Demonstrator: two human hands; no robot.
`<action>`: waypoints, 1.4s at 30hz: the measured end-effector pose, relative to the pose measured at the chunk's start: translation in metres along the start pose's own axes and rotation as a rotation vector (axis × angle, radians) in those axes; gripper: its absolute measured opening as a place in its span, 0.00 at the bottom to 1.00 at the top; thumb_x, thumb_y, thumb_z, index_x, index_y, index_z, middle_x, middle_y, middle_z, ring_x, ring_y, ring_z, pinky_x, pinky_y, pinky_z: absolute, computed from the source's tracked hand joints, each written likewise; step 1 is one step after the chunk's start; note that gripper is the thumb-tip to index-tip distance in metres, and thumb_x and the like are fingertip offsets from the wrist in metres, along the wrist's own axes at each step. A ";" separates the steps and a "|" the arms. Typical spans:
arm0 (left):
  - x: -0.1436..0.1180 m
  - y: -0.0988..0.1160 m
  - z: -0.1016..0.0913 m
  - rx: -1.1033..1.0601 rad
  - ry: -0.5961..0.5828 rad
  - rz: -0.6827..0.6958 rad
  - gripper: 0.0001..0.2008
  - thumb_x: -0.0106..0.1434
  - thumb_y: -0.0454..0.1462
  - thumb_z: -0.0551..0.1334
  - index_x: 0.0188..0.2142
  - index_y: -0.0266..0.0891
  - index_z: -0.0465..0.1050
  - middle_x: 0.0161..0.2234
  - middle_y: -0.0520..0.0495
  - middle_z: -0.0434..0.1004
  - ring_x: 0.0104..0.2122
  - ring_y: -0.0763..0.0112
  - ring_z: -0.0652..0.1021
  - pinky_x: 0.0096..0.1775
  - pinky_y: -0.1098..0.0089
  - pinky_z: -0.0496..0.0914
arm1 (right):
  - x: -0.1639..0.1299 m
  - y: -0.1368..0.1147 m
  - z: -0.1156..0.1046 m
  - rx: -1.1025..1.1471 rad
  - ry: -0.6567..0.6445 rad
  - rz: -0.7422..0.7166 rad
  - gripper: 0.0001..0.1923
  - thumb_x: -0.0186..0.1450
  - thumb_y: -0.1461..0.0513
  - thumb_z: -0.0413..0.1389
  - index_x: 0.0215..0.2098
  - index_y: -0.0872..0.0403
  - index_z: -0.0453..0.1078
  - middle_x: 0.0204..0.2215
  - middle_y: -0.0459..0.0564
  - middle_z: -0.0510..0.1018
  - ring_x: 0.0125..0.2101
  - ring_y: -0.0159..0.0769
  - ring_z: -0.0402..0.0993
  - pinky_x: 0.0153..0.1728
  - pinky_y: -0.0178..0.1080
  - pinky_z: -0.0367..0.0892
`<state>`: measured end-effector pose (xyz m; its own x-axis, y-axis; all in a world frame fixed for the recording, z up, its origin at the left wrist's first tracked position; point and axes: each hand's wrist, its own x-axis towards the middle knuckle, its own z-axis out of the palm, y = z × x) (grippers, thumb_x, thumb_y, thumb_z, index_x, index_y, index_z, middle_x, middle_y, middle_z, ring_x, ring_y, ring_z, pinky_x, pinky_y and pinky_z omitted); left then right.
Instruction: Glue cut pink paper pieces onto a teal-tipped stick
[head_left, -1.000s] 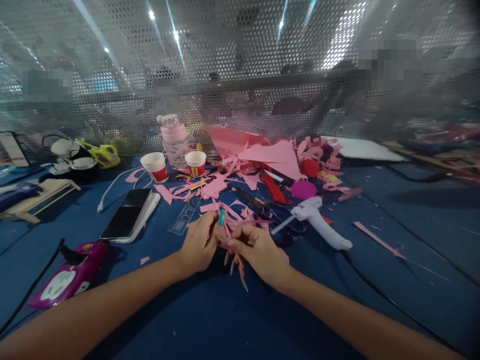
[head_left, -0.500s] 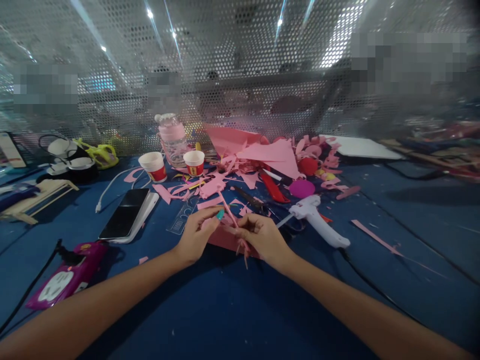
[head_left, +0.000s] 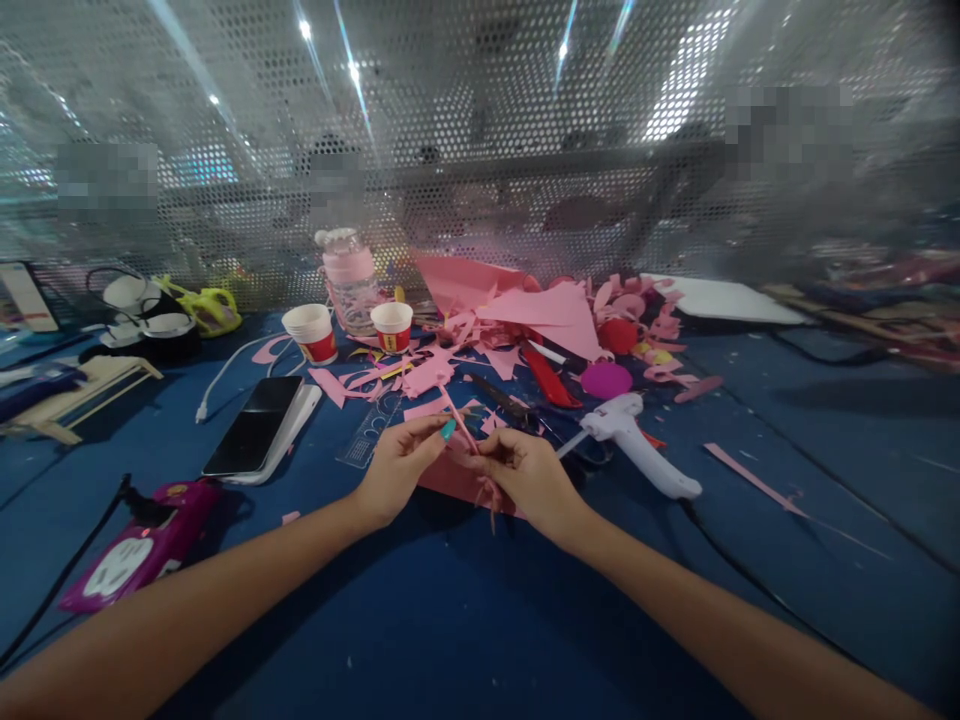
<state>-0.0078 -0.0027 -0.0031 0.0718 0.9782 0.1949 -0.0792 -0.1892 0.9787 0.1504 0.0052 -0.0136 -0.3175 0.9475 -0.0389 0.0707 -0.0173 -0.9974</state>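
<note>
A slim pink paper stick (head_left: 458, 418) slants between my two hands at the table's middle. My right hand (head_left: 536, 480) is closed in a pinch on its lower end, where narrow pink strips (head_left: 491, 495) dangle below the fingers. With its teal-nailed thumb pressed to the index finger, my left hand (head_left: 401, 470) pinches the stick from the other side. Underneath lies a pink sheet (head_left: 457, 480), partly covered by my fingers. Black-bladed scissors (head_left: 499, 395) rest just beyond my hands. A white glue gun (head_left: 637, 445) lies right of my right hand.
Pink scraps and sheets (head_left: 555, 315) are heaped behind my hands. Paper cups (head_left: 311, 335) and a pink-lidded bottle (head_left: 349, 275) stand at the back left. A phone (head_left: 259, 425) and a purple corded device (head_left: 146, 545) lie left. Perforated metal mesh (head_left: 480, 170) closes off the far side.
My left thumb and fingertips have shifted slightly right, closer to the pink stick and my right hand. My right hand keeps its pinch. The whole view has shifted slightly.
</note>
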 end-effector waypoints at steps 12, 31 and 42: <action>-0.001 0.000 0.000 0.063 0.012 0.010 0.10 0.52 0.37 0.61 0.34 0.37 0.76 0.36 0.46 0.79 0.40 0.65 0.76 0.45 0.66 0.67 | -0.004 -0.006 0.001 -0.117 0.007 -0.038 0.18 0.50 0.50 0.60 0.22 0.55 0.62 0.12 0.39 0.65 0.10 0.26 0.64 0.11 0.29 0.62; 0.000 -0.005 0.001 0.037 0.040 -0.007 0.08 0.50 0.36 0.61 0.30 0.36 0.73 0.31 0.47 0.78 0.31 0.70 0.75 0.38 0.69 0.68 | -0.006 -0.008 0.006 0.056 -0.047 0.021 0.17 0.50 0.50 0.60 0.22 0.54 0.61 0.08 0.37 0.65 0.08 0.27 0.65 0.12 0.30 0.63; 0.002 -0.013 -0.006 0.101 0.378 0.062 0.09 0.55 0.35 0.54 0.37 0.37 0.65 0.35 0.48 0.69 0.36 0.70 0.71 0.39 0.68 0.66 | -0.003 -0.010 0.006 0.108 0.040 -0.008 0.18 0.49 0.50 0.60 0.21 0.55 0.63 0.13 0.40 0.68 0.12 0.25 0.64 0.13 0.30 0.65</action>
<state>-0.0126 0.0018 -0.0159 -0.3028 0.9236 0.2351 0.0282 -0.2379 0.9709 0.1448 0.0006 -0.0044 -0.2794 0.9597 -0.0304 -0.0345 -0.0417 -0.9985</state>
